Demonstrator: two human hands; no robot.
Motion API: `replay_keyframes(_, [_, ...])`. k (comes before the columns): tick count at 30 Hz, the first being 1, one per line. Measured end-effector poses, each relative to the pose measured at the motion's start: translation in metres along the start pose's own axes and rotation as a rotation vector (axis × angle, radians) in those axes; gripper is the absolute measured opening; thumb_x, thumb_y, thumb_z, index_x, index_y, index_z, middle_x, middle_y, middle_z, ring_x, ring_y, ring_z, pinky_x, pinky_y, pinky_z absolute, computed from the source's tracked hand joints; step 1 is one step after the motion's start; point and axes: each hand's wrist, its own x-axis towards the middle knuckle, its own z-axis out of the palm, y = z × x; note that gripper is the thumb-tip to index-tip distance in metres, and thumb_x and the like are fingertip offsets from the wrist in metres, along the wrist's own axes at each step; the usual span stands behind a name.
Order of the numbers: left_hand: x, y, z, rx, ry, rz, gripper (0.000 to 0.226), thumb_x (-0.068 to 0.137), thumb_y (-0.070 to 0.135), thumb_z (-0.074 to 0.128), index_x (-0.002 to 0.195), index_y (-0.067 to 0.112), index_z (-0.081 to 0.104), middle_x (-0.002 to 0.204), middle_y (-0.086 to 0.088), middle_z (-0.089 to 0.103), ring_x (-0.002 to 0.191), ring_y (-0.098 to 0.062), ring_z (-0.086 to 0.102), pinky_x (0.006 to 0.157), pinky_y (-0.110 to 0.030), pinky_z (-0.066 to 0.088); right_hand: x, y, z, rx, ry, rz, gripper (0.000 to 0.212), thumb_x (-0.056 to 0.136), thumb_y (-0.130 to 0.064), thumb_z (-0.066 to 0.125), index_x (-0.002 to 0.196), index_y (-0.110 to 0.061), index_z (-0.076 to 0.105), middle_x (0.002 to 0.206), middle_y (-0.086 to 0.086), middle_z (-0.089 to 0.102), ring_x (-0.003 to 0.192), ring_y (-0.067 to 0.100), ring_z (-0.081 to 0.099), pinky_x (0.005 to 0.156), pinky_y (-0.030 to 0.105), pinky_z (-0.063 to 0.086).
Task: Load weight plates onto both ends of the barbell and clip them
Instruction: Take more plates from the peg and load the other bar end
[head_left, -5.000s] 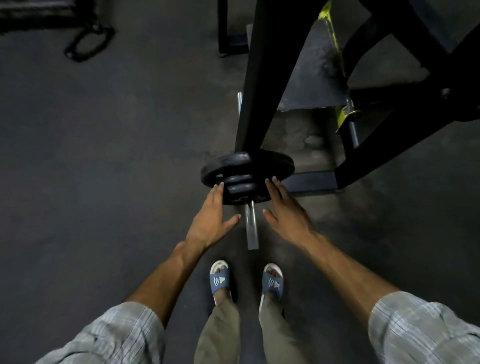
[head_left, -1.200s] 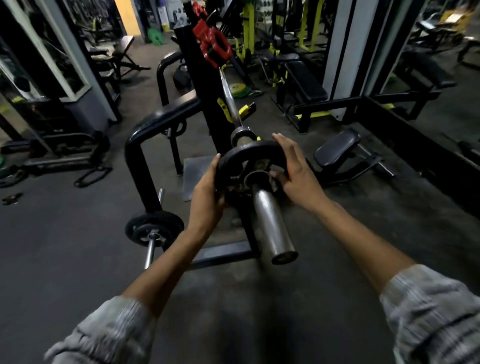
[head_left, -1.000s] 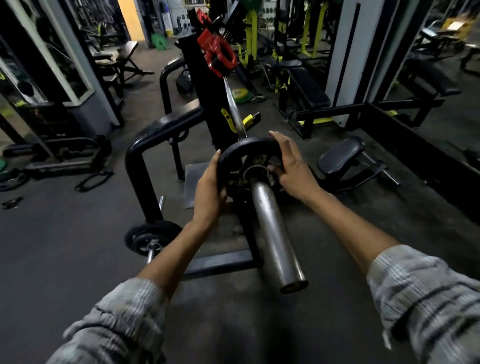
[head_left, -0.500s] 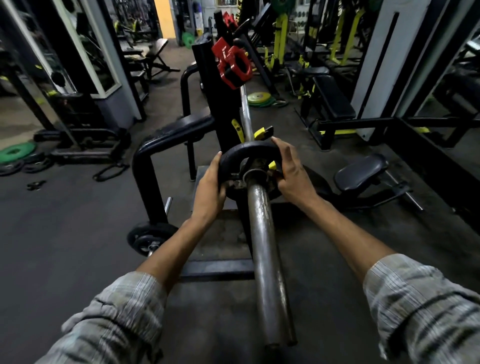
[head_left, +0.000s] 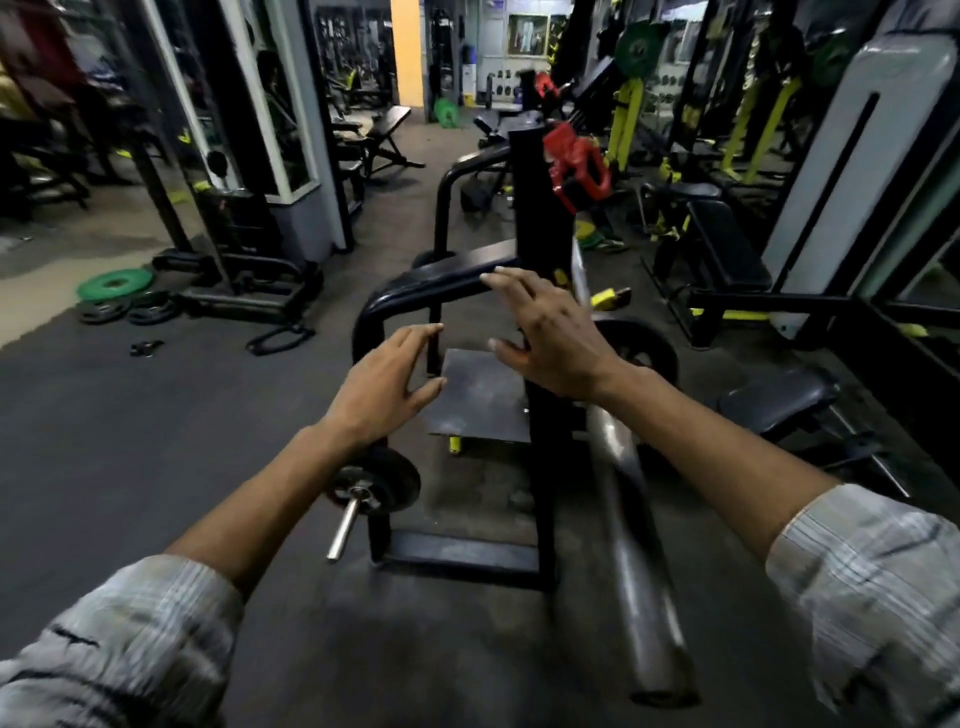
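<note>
Head view — left hand (head_left: 387, 382), right hand (head_left: 550, 332) apparently empty

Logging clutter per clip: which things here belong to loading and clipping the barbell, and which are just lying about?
Belongs to the job:
barbell sleeve
loaded plate
red clip
stored plates on the low peg

Lying about:
green plate
dark plates beside it
strap on the floor
bench

Grey striped sleeves (head_left: 130, 639), bare hands (head_left: 387, 384)
</note>
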Motion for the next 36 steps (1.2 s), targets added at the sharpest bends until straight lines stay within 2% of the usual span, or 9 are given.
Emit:
replay_keyframes(4, [-0.045, -0.067, -0.033, 0.025, -0.067, -0.060, 0.064, 0.093, 0.039, 0.068, 0.149, 0.024, 0.042, 0.150, -0.001, 0.050, 0.132, -0.021, 0.055, 0.105, -0.043, 0.051, 0.036, -0.059, 0.043, -0.001, -0.124, -0.039, 0.073, 0.092, -0.036, 0.069, 0.156, -0.016, 0.038, 0.159, 0.010, 0.042, 0.140, 0.033, 0.049, 0.112, 0.048, 0.044])
replay_keyframes(7, [-0.080, -0.120, -0.040, 0.028, -0.134, -0.087, 0.063, 0.094, 0.039, 0.067, 0.149, 0.020, 0.043, 0.150, -0.002, 0.051, 0.134, -0.020, 0.054, 0.108, -0.039, 0.048, 0.053, -0.098, 0.086, -0.015, -0.238, -0.025, 0.072, 0.093, -0.038, 0.066, 0.156, -0.018, 0.037, 0.158, 0.010, 0.041, 0.142, 0.033, 0.046, 0.113, 0.049, 0.042])
replay_keyframes(10, [-0.114, -0.170, -0.035, 0.033, -0.233, -0.120, 0.065, 0.094, 0.042, 0.066, 0.150, 0.021, 0.042, 0.151, 0.000, 0.051, 0.135, -0.018, 0.052, 0.107, -0.033, 0.045, 0.060, -0.132, 0.130, 0.005, -0.332, 0.024, 0.071, 0.094, -0.038, 0.066, 0.155, -0.018, 0.038, 0.157, 0.010, 0.042, 0.140, 0.034, 0.047, 0.112, 0.048, 0.043])
replay_keyframes(15, [-0.152, -0.231, -0.013, -0.015, -0.373, -0.166, 0.063, 0.091, 0.041, 0.069, 0.147, 0.023, 0.046, 0.146, 0.000, 0.056, 0.130, -0.019, 0.056, 0.102, -0.034, 0.049, 0.055, -0.162, 0.203, 0.114, -0.437, 0.152, 0.069, 0.093, -0.037, 0.068, 0.153, -0.017, 0.041, 0.152, 0.009, 0.048, 0.135, 0.033, 0.052, 0.110, 0.045, 0.043])
replay_keyframes(21, [-0.174, -0.290, 0.038, -0.059, -0.558, -0.258, 0.064, 0.093, 0.046, 0.065, 0.149, 0.025, 0.043, 0.150, 0.000, 0.052, 0.133, -0.021, 0.054, 0.105, -0.039, 0.049, 0.042, -0.163, 0.298, 0.192, -0.591, 0.281, 0.067, 0.094, -0.038, 0.064, 0.154, -0.020, 0.040, 0.153, 0.006, 0.047, 0.137, 0.030, 0.049, 0.109, 0.045, 0.043])
replay_keyframes(30, [-0.167, -0.382, 0.131, -0.089, -0.763, -0.455, 0.067, 0.095, 0.047, 0.062, 0.152, 0.021, 0.040, 0.155, -0.001, 0.047, 0.138, -0.020, 0.049, 0.110, -0.036, 0.044, 0.043, -0.121, 0.447, 0.312, -0.812, 0.426, 0.065, 0.094, -0.038, 0.062, 0.152, -0.020, 0.040, 0.151, 0.011, 0.049, 0.134, 0.035, 0.052, 0.107, 0.047, 0.047])
replay_keyframes(36, [-0.149, -0.435, 0.197, -0.130, -0.833, -0.515, 0.070, 0.095, 0.041, 0.065, 0.154, 0.015, 0.038, 0.157, -0.007, 0.044, 0.142, -0.023, 0.045, 0.113, -0.036, 0.039, 0.054, -0.101, 0.534, 0.380, -0.850, 0.573, 0.076, 0.097, -0.036, 0.062, 0.161, -0.016, 0.025, 0.164, 0.014, 0.033, 0.140, 0.040, 0.045, 0.110, 0.049, 0.044])
